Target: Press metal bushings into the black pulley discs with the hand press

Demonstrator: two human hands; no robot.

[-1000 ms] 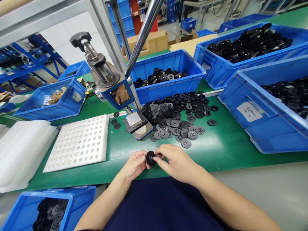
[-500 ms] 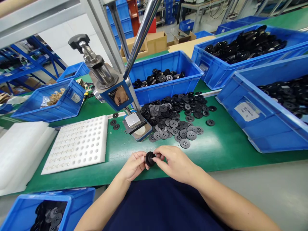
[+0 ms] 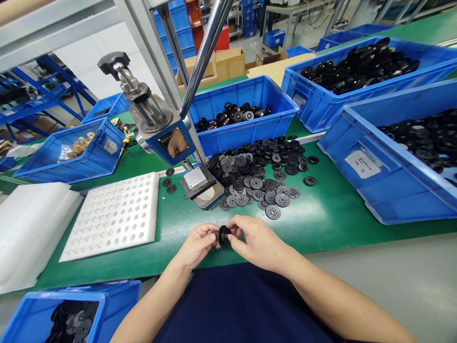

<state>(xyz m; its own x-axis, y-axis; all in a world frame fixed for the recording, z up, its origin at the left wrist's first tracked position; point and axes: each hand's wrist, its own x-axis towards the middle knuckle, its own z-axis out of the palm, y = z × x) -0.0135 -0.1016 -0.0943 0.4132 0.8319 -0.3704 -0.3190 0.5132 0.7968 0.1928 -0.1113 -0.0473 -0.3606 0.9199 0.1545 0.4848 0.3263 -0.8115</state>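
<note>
Between my hands, above the front part of the green table, is a black flanged spool-like part (image 3: 224, 235). My left hand (image 3: 197, 245) is closed on its left end, thumb and fingers pinching it. From the other side, my right hand (image 3: 252, 239) grips the right end with thumb and fingertips. The fingers hide both ends of the part. Ahead of my hands stands a hand press (image 3: 174, 143) with a metal block over its base. Right of the press lies a heap of black perforated discs (image 3: 255, 183).
A white foam tray (image 3: 144, 202) with small pieces in many of its holes lies left. Blue bins of black parts, including the middle bin (image 3: 246, 133) and right bin (image 3: 360, 162), line the back and right. Another blue bin (image 3: 102, 309) sits below the table edge.
The black part has turned between my fingers, so its flange is now seen more edge-on. My hands stay in nearly the same place, and the view has shifted slightly.
</note>
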